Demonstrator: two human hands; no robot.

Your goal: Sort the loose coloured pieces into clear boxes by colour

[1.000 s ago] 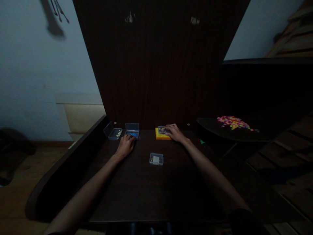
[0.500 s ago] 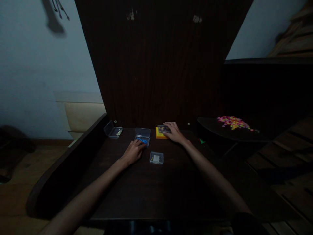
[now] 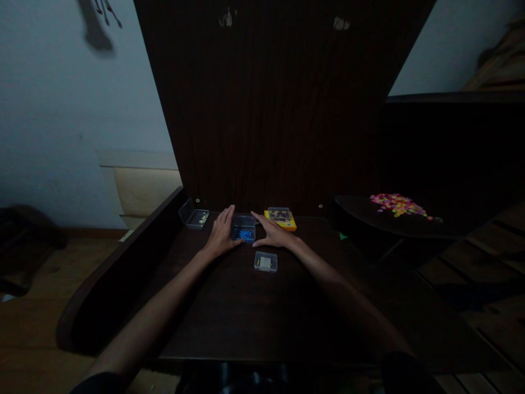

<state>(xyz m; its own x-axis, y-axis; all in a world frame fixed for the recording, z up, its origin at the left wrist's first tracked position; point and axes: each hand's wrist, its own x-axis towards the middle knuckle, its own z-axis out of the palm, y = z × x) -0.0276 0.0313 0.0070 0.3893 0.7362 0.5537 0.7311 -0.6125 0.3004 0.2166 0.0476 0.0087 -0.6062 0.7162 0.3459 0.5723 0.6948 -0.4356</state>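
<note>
A small clear plastic box [image 3: 243, 221] stands with its lid raised, and blue pieces [image 3: 245, 235] lie inside it. My left hand [image 3: 222, 234] is at the box's left side, fingers stretched forward and thumb along its front edge. On the right side my right hand [image 3: 274, 232] has its thumb apart from its extended fingers, close to the lid and front corner. Both hands frame the box without visibly closing on it; exact contact is hard to tell. Nearer to me lies a shut clear box [image 3: 266, 261] with a pale square and something yellow inside.
An open clear box [image 3: 198, 218] with pale pieces stands back left. Behind my right hand, another clear box [image 3: 279, 213] rests on a yellow box [image 3: 292, 224]. Many pink and yellow pieces [image 3: 397, 204] lie on a dark side shelf [image 3: 356, 210]. A raised side panel [image 3: 123, 268] edges the dark desk.
My right hand has left the clear box on the yellow box and moved left to the blue-piece box. My left hand has drawn back from the blue pieces to the box's left side.
</note>
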